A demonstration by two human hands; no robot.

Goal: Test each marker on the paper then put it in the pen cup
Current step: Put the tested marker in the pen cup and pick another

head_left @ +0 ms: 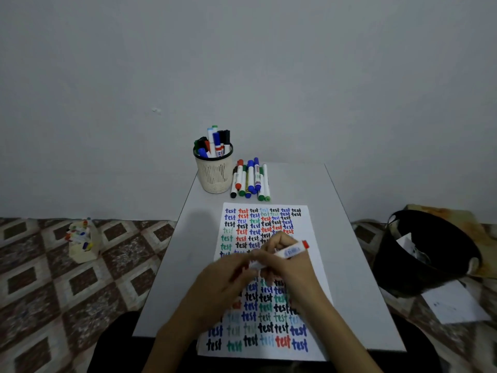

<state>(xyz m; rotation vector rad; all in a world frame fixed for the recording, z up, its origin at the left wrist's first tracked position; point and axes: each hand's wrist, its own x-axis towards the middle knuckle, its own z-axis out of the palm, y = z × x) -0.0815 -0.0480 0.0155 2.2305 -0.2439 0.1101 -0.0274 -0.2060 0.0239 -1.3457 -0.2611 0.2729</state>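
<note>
A white sheet of paper [301, 219] covered with the word "test" in several colours lies on the small white table [347, 238]. Both my hands meet above its middle. My right hand [285, 262] grips a white marker [291, 250] whose red end points up to the right. My left hand [228, 273] pinches the marker's other end; whether the cap is on or off there is hidden. A cream mesh pen cup [213, 170] holding several markers stands at the table's far left corner. A pile of loose markers [251, 180] lies just right of the cup.
On the patterned floor at left stands a cream box of markers [82, 242]. A black bin [427, 251] with paper scraps sits to the right of the table, with a loose white sheet [454, 302] in front of it. A plain wall is behind.
</note>
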